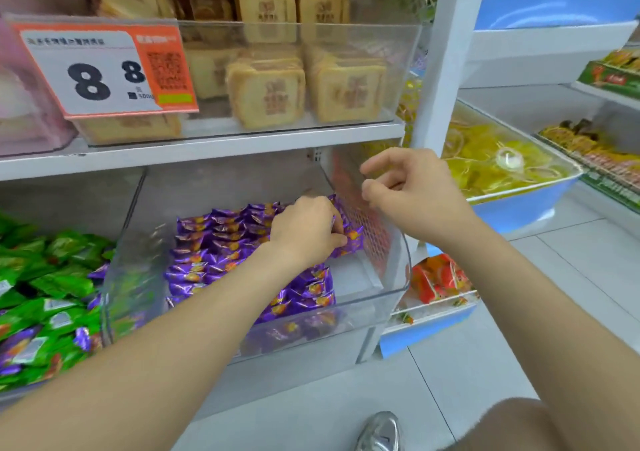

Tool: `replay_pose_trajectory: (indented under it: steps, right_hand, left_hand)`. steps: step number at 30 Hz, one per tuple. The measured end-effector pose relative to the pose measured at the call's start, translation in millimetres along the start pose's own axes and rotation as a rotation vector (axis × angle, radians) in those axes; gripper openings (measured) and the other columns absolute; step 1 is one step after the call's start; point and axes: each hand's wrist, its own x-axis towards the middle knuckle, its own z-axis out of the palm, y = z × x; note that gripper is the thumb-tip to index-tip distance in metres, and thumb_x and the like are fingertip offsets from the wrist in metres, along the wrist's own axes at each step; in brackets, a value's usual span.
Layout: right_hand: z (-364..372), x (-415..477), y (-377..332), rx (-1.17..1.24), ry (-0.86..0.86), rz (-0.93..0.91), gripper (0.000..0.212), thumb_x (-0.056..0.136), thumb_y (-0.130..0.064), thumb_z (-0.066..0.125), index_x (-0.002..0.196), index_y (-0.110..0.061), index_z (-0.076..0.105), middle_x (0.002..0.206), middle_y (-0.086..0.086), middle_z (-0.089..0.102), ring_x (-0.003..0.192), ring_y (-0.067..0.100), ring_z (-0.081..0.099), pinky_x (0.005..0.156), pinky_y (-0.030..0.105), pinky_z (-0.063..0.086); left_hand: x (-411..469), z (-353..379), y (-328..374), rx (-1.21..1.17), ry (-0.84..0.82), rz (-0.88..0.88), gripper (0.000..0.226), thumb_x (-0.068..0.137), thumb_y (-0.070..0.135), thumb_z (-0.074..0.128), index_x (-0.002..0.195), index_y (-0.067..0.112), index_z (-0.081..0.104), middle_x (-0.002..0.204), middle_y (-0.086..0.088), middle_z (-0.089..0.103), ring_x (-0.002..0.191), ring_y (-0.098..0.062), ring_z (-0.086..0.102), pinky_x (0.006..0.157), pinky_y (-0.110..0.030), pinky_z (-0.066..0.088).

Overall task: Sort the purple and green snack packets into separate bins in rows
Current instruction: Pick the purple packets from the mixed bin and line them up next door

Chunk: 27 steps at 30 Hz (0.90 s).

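The purple snack packets (pixel 221 242) lie in rows in the clear bin (pixel 391 298). My left hand (pixel 308 232) reaches into it and pinches a purple packet (pixel 351 241) close to the bin's right wall. My right hand (pixel 415 190) hovers above that wall, fingers loosely curled, holding nothing. The green snack packets (pixel 52 277) are heaped just left of the bin, a few purple ones among them.

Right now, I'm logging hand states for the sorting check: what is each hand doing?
Left hand: grips a purple packet inside the clear bin.
Right hand: open, fingers loosely curled, holding nothing.
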Motion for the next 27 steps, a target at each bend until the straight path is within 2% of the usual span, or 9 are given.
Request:
replay_pose_trajectory:
  steps: [3,11,14,16,19,21,23,25,27]
  right_hand:
    - [1,1,1,0.014,-0.015,-0.004,0.014,0.088,-0.02,0.068,0.098,-0.028,0.073,0.067,-0.009,0.075,0.072,0.007,0.073,0.08,0.033,0.06]
    - [2,1,-1,0.023,-0.064,0.002,0.012,0.09,-0.02,0.069,0.094,-0.029,0.075,0.067,-0.009,0.075,0.064,0.002,0.069,0.065,0.021,0.051]
    - [2,0,-1,0.016,-0.07,-0.002,0.012,0.091,-0.02,0.068,0.094,-0.029,0.076,0.068,-0.008,0.075,0.063,0.003,0.07,0.061,0.02,0.051]
    - [3,1,0,0.001,-0.069,-0.017,0.014,0.091,-0.019,0.068,0.095,-0.029,0.076,0.069,-0.008,0.075,0.066,0.003,0.07,0.064,0.021,0.053]
    - [1,2,-1,-0.013,-0.088,-0.071,0.012,0.088,-0.017,0.073,0.093,-0.028,0.076,0.071,-0.01,0.074,0.066,0.0,0.069,0.069,0.023,0.057]
    - [0,0,-4,0.003,-0.166,-0.145,0.012,0.087,-0.016,0.077,0.091,-0.027,0.076,0.077,-0.011,0.075,0.072,0.003,0.072,0.075,0.03,0.062]
    - [1,-4,-9,0.001,-0.268,-0.22,0.019,0.085,-0.009,0.076,0.095,-0.025,0.077,0.083,-0.011,0.077,0.078,0.006,0.074,0.078,0.033,0.062]
    - [3,-8,-15,0.03,-0.349,-0.274,0.029,0.083,-0.003,0.074,0.102,-0.024,0.077,0.089,-0.01,0.078,0.083,0.008,0.075,0.078,0.034,0.062]
    - [2,-10,-20,0.128,-0.398,-0.288,0.035,0.08,-0.003,0.078,0.108,-0.025,0.076,0.095,-0.004,0.077,0.086,0.015,0.075,0.077,0.04,0.062]
  left_hand:
    - [3,11,0,0.087,-0.023,0.021,0.012,0.086,0.042,0.084,0.093,0.033,0.079,0.107,-0.001,0.056,0.094,-0.032,0.066,0.077,-0.04,0.053]
    - [-1,16,-1,0.205,0.029,0.066,0.008,0.086,0.036,0.079,0.086,0.031,0.074,0.11,-0.002,0.052,0.084,-0.032,0.064,0.075,-0.042,0.058]
    - [-5,13,-3,0.152,0.05,0.044,0.018,0.083,0.047,0.083,0.086,0.032,0.073,0.107,0.0,0.049,0.081,-0.027,0.063,0.071,-0.04,0.058]
    - [-5,9,-10,0.031,0.047,0.023,0.022,0.08,0.053,0.084,0.091,0.037,0.073,0.107,0.003,0.05,0.082,-0.021,0.063,0.07,-0.038,0.056]
    - [-6,5,-24,-0.188,0.081,0.123,0.029,0.088,0.041,0.077,0.116,0.045,0.07,0.121,0.005,0.065,0.111,-0.019,0.06,0.092,-0.037,0.053]
    - [-15,-6,-28,-0.306,0.065,0.192,0.055,0.095,0.029,0.072,0.145,0.041,0.054,0.143,0.007,0.06,0.135,-0.019,0.047,0.102,-0.031,0.041]
    - [-27,-23,-25,-0.48,0.012,0.231,0.077,0.096,0.031,0.075,0.16,0.04,0.033,0.159,0.016,0.045,0.149,-0.008,0.035,0.114,-0.028,0.034]
    - [-37,-35,-23,-0.667,-0.077,0.216,0.085,0.094,0.038,0.077,0.161,0.046,0.026,0.158,0.018,0.044,0.149,-0.002,0.037,0.118,-0.028,0.035]
    - [-44,-38,-25,-0.84,-0.152,0.121,0.072,0.093,0.044,0.077,0.153,0.047,0.037,0.14,0.009,0.062,0.128,-0.014,0.063,0.105,-0.042,0.05]
